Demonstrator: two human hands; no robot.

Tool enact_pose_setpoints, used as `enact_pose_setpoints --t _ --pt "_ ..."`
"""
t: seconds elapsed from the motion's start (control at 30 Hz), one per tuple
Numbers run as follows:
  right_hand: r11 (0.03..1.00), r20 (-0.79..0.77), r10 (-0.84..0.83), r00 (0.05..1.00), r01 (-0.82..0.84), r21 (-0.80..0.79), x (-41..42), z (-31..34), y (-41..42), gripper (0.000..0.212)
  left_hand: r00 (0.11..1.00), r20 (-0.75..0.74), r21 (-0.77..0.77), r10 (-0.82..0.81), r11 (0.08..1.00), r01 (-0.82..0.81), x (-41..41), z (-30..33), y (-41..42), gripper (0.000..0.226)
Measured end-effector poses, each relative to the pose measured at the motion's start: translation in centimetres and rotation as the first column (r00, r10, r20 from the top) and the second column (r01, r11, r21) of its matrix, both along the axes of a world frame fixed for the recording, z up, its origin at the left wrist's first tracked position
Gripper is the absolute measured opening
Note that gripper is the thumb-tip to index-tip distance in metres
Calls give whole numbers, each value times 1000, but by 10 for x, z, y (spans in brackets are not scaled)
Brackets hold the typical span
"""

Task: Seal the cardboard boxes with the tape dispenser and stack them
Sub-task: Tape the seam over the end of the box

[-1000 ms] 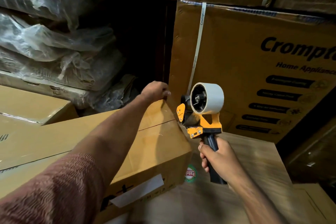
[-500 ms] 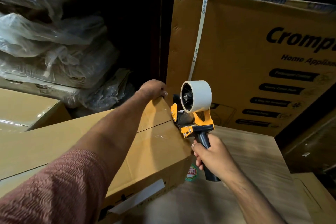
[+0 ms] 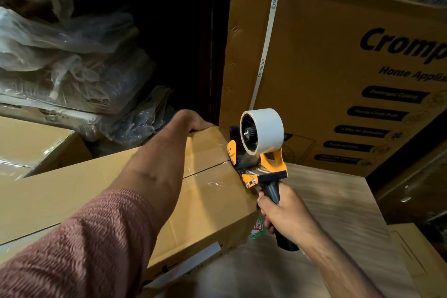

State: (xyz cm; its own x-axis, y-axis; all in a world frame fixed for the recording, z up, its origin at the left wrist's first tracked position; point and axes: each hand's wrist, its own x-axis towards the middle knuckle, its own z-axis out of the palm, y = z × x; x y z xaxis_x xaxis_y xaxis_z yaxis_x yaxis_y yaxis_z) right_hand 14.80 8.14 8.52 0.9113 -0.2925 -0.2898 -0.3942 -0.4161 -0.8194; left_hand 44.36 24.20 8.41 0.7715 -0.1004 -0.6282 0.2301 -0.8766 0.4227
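Right hand: the right hand (image 3: 286,215) is wrapping its fingers round the dark handle of the tape dispenser (image 3: 260,152), thumb side up, holding the tool upright with the handle slanting down toward the person.
Left hand: the left hand (image 3: 191,120) is reaching across the box top and curling its fingers over the far upper edge of the cardboard box (image 3: 208,201); the fingertips are dropping out of sight behind that edge.
Sleeve: a ribbed pinkish sleeve (image 3: 79,249) is covering the left forearm near the camera.
Tape dispenser: its orange and black head is pressing against the right-hand top corner of the box, right where the seam between the flaps is ending; a pale tape roll (image 3: 262,130) is sitting above it.
Cardboard box: it is lying in front of the person, its top flaps closed, glossy clear tape glinting along the seam, and it is resting on a wood-grain surface (image 3: 338,213).
Surroundings: a large printed carton (image 3: 338,55) with a white strap (image 3: 268,38) is standing just behind the dispenser; plastic-wrapped bundles (image 3: 67,55) are piling up at the left.
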Motion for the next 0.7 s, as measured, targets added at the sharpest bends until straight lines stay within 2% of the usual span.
enact_pose_setpoints --t 0.23,0.43,0.5,0.57,0.63,0.7 --pt "998 -3 6 1000 -7 -62 -1 -3 -1 11 989 -140 -93 37 994 -50 -5 5 2 43" --pt "999 -14 -21 1000 20 -37 0 -3 3 9 995 95 -60 35 998 -29 -16 0 -2 14" --pt "1000 -21 -16 1000 15 -8 0 0 3 11 998 58 -154 38 988 -29 -16 3 -2 14" --pt "1000 -20 -5 1000 5 -7 -1 3 5 11 994 84 -254 74 966 -51 -18 8 -1 20" --pt "1000 -17 -1 1000 0 -7 -1 4 6 11 985 168 -205 41 979 -6 -24 15 -4 38" --pt "1000 -15 -5 1000 5 -2 -1 4 6 11 968 218 -46 -128 989 141 -36 18 -12 41"
